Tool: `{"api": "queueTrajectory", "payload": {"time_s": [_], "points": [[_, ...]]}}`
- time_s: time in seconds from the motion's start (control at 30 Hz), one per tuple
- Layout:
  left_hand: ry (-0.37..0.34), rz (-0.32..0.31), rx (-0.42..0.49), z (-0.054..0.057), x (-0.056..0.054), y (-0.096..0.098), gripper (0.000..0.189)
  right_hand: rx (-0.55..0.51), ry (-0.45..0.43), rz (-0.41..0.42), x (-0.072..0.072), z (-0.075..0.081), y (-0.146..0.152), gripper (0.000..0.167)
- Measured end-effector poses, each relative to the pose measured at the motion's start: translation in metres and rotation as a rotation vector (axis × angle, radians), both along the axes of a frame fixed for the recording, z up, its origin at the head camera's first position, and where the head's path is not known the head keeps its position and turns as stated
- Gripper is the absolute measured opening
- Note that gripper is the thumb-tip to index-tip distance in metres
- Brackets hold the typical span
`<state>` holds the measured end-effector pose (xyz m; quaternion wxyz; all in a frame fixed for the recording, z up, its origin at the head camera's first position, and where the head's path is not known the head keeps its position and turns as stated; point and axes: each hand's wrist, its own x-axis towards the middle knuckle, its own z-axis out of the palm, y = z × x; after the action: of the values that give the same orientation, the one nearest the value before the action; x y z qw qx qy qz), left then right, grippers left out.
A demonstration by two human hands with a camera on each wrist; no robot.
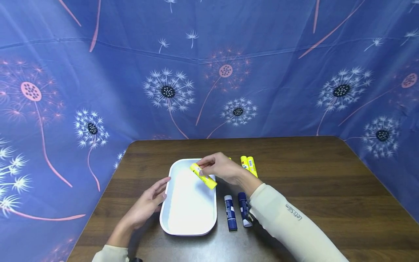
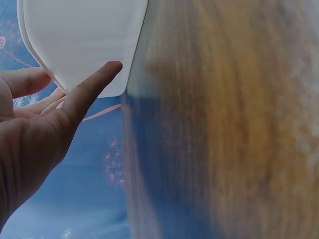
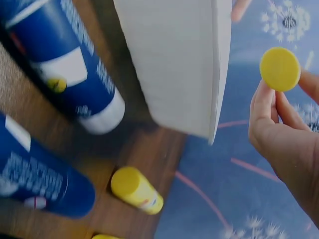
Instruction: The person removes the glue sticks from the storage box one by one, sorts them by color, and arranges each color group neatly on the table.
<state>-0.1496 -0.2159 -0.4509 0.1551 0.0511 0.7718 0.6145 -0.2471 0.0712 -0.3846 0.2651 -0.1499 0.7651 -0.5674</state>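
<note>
A yellow glue stick is pinched between the thumb and fingers of my right hand, tilted over the right side of a white tray. Its round yellow end faces the camera in the right wrist view. My left hand is at the tray's left rim, fingertips right at the edge. In the left wrist view the thumb lies extended along the tray's outer wall, the other fingers near the rim. No other item shows inside the tray.
Right of the tray lie two dark blue glue sticks, one partly behind my right sleeve. Farther back are yellow glue sticks, and a bit of yellow peeks out behind my right hand. A patterned blue cloth hangs behind the wooden table.
</note>
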Motion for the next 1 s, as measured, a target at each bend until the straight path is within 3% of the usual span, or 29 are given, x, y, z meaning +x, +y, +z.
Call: {"api": "queueTrajectory", "payload": {"time_s": [0.13,0.5,0.77,1.0], "points": [[0.007,-0.013,0.007,-0.001,0.0,0.0,0.056,-0.007,-0.019,-0.092,-0.01,0.0,0.014,0.039],[0.004,-0.017,0.015,0.0,0.0,-0.001,0.055,-0.097,-0.033,-0.22,-0.028,-0.009,0.054,0.045],[0.0,-0.003,0.003,0.001,0.0,-0.001,0.055,-0.037,-0.037,-0.34,-0.04,-0.014,0.086,0.048],[-0.014,-0.001,0.019,0.002,-0.001,-0.001,0.055,-0.077,-0.018,-0.466,-0.048,-0.025,0.118,0.052]]}}
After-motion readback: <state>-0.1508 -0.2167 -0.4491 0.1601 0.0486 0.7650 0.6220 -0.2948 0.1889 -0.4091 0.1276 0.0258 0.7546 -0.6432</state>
